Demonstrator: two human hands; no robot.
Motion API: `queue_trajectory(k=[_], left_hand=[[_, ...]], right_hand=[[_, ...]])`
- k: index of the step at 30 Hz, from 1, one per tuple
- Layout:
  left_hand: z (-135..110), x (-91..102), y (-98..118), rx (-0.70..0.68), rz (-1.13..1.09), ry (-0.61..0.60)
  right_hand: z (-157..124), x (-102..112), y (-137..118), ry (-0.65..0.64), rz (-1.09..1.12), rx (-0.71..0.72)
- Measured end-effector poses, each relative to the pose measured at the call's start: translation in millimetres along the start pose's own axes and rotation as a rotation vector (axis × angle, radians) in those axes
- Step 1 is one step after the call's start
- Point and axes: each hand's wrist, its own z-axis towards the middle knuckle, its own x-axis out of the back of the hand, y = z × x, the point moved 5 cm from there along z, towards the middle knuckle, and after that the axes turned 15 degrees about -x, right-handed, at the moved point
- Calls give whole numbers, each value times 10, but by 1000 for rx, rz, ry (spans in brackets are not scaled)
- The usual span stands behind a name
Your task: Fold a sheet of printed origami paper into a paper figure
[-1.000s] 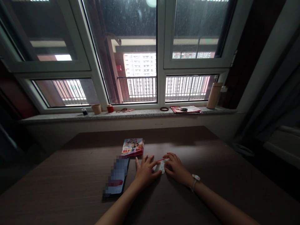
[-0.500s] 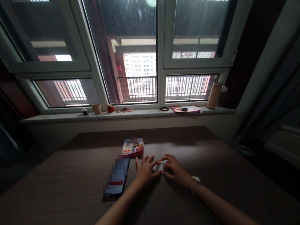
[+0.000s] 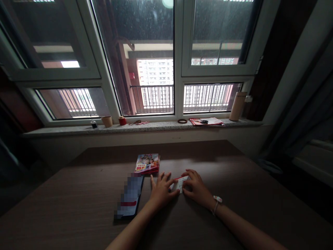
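Note:
A small white piece of paper (image 3: 182,183) with a red edge and printed lines rests on the brown table between my two hands. My left hand (image 3: 162,189) holds its left side down with thumb and index finger, the other fingers spread on the tabletop. At the right edge of the paper, my right hand (image 3: 196,189) is curled, its thumb and fingertips on the sheet. A bracelet (image 3: 216,203) circles my right wrist. Just left of my left hand lies a phone (image 3: 130,199), its screen partly pixelated. Beyond it is a stack of printed flyers (image 3: 147,163).
Along the stone windowsill (image 3: 156,127) stand a small dark bottle (image 3: 94,124), a paper cup (image 3: 107,121), a red spool-like item (image 3: 122,120), a beaded bracelet (image 3: 182,121), scissors (image 3: 204,122) on red papers, and a tan flask (image 3: 238,107). The brown table (image 3: 65,198) has its far edge below the sill.
My right hand has shifted slightly away and to the right, and more of the paper's white face shows. My left hand has stayed almost still.

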Motion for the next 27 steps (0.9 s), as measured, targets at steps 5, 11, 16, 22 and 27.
queue_trajectory(k=[5,11,16,22,27], left_hand=[[3,18,20,10,-7,-19],[12,4,10,28,-22,-19],[13,0,-1,14,-13,-12],[14,10,3,32,-10,-35],[20,-1,-7,24,-17,-25]], right_hand=[[23,-49,-20,26,-89,11],[107,-18,72,84,-141,-40],[187,34,168,122,-160,-82],[256,30,298,163,-192,-137],[275,29,355,192,-231,-188]])
